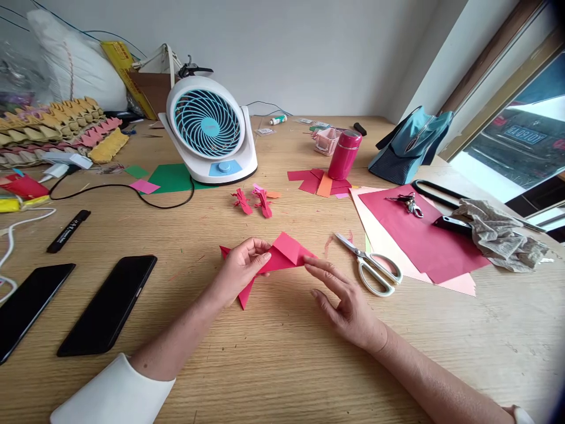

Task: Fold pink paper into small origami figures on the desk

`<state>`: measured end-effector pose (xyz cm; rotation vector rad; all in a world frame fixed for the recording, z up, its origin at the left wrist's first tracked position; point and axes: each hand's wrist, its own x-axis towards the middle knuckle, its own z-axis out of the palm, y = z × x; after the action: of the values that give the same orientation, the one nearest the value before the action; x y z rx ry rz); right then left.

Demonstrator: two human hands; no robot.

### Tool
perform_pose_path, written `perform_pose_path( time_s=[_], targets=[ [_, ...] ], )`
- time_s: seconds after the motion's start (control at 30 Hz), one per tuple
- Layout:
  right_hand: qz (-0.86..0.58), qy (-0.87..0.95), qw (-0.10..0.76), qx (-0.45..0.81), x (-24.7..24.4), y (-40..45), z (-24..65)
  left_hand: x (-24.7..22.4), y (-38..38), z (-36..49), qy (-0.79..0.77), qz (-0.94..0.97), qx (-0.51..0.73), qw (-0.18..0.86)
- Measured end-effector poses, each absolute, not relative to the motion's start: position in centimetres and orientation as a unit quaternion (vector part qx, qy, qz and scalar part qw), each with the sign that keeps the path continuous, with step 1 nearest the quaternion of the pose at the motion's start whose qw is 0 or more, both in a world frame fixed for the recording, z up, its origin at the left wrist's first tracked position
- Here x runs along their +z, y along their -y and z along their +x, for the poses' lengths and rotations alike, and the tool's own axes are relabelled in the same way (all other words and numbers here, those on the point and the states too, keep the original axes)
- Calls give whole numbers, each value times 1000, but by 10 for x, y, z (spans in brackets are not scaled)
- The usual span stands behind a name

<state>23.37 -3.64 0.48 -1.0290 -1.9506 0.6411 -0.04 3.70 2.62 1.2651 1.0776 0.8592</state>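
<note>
A red folded paper [282,259] with a raised flap and pointed ends is held just over the middle of the table. My left hand [245,265] pinches it between thumb and fingers; part of the paper is hidden behind that hand. At the paper's right end, my right hand [344,303] has its fingers spread, the fingertips at or just touching the edge. White-handled scissors [375,265] lie partly open to the right of it. Beyond the paper sit two small red folded paper figures [242,201] [263,204].
Behind stands a white fan [207,126] on green paper [165,178]. A pink bottle [345,155] stands near red paper pieces [309,184]. Large red sheets [424,229] with keys [412,205] lie right. Two black phones [108,306] [35,303] and a black marker [68,231] are left.
</note>
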Motion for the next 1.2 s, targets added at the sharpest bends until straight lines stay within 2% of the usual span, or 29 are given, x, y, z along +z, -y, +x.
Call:
perform_pose_path(
  time_s=[0.23, 0.47, 0.6, 0.73, 1.03, 1.2],
  targets=[
    [-420, 770, 422, 229, 5, 35, 241, 15, -39, -2, -473, 652, 308, 506],
    [-477, 775, 341, 235, 14, 30, 251, 18, -28, 2, -467, 750, 256, 392],
    [-412, 808, 330, 262, 19, 31, 249, 20, -18, 10, -440, 779, 224, 388],
    [-337, 851, 277, 294, 18, 29, 243, 12, -7, 20, -388, 823, 214, 355],
    [-326, 882, 199, 276, 18, 20, 247, 5, 9, 27, -337, 903, 146, 225],
    [-307, 889, 150, 305, 23, 15, 253, -2, 12, 29, -245, 928, 175, 219]
  ],
)
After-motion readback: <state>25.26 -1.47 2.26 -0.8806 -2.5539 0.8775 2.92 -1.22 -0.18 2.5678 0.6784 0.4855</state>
